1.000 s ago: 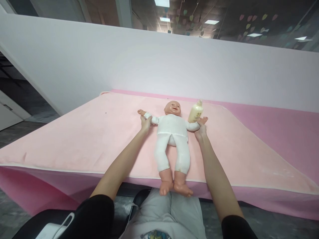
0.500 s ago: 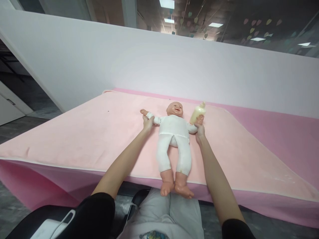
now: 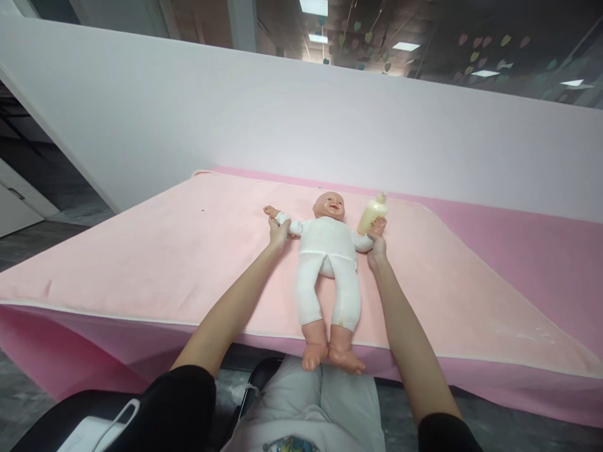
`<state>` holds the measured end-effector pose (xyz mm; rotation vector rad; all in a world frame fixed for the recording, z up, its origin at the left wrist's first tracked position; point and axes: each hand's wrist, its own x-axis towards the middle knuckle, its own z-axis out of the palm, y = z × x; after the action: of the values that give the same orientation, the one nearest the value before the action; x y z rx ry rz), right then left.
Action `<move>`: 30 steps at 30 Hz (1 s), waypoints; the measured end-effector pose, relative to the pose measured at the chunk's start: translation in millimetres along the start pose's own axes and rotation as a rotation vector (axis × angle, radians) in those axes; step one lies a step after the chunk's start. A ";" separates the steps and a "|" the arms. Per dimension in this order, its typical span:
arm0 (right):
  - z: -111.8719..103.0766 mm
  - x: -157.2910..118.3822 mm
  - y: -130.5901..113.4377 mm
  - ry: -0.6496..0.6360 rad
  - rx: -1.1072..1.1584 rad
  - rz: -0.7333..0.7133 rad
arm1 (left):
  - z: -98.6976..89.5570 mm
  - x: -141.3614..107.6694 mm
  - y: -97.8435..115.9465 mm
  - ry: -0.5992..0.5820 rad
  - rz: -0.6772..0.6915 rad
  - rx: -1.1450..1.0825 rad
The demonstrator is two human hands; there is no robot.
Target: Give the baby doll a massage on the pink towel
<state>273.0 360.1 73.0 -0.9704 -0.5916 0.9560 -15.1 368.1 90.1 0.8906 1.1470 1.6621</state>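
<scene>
A baby doll [image 3: 328, 238] in white clothes lies face up, its head toward the wall and its bare feet over the table's near edge. My left hand [image 3: 279, 232] is closed round the doll's forearm on the left, just below its small fist. On the other side, my right hand [image 3: 377, 248] grips the doll's other arm near the wrist. A pale yellow bottle [image 3: 372, 213] lies beside that arm, its lower end partly behind the doll's hand.
A light pink cover [image 3: 141, 263] lies on the table over darker pink cloth [image 3: 532, 251]. Behind stands a white partition [image 3: 301, 119] with glass above. At lower left, a white object [image 3: 89, 434] rests on a black seat.
</scene>
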 end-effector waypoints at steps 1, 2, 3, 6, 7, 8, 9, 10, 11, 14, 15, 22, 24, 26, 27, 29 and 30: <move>0.4 0.0 -0.3 -0.001 0.009 0.008 | -0.2 0.3 -0.4 -0.004 0.003 0.000; 0.9 -0.1 -0.5 -0.001 0.019 0.013 | -0.3 0.6 -0.8 -0.007 0.006 0.001; 1.3 -0.2 -0.6 0.003 0.027 0.016 | -0.5 0.9 -1.2 -0.008 0.009 0.001; 2.2 -0.9 -0.6 0.022 0.025 0.011 | -0.9 1.6 -1.9 -0.003 0.007 0.006; 2.4 -1.3 -0.7 0.026 0.020 0.009 | -0.9 1.6 -1.9 -0.005 0.006 0.008; 2.6 -1.8 -0.8 0.029 0.018 0.009 | -0.9 1.5 -1.7 -0.007 0.005 0.010; 2.7 -2.3 -0.9 0.031 0.020 0.009 | -0.8 1.3 -1.3 -0.009 0.005 0.013; 2.9 -2.8 -1.2 0.034 0.026 0.011 | -0.6 0.9 -0.7 -0.012 0.006 0.016; 3.3 -3.3 -1.4 0.038 0.034 0.011 | -0.3 0.5 0.0 -0.013 0.007 0.019; 4.6 -4.3 -2.1 0.057 0.063 0.008 | 0.7 -1.3 2.5 -0.008 0.007 0.024; 5.0 -4.5 -2.2 0.059 0.066 0.004 | 1.1 -1.9 3.3 -0.006 0.008 0.024; 6.3 -5.2 -3.2 0.068 0.064 -0.071 | 1.2 -2.8 3.3 -0.012 0.008 0.027; 5.7 -4.8 -4.2 0.096 0.091 -0.116 | 0.3 -1.3 1.6 -0.020 0.011 0.021; 4.6 -4.2 -5.1 0.099 0.075 -0.140 | -0.6 0.3 -0.2 -0.016 0.008 0.022; 4.0 -3.9 -5.3 0.093 0.057 -0.149 | -0.8 1.0 -0.9 -0.014 0.005 0.021; 2.9 -3.8 -5.5 0.075 0.016 -0.179 | -0.9 1.7 -1.7 -0.009 0.006 0.019; 2.5 -3.9 -5.4 0.066 0.001 -0.200 | -0.7 1.8 -1.9 -0.008 0.008 0.018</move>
<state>271.4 356.4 78.9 -0.9196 -0.6196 0.7441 -15.8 369.9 88.3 0.9140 1.1560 1.6558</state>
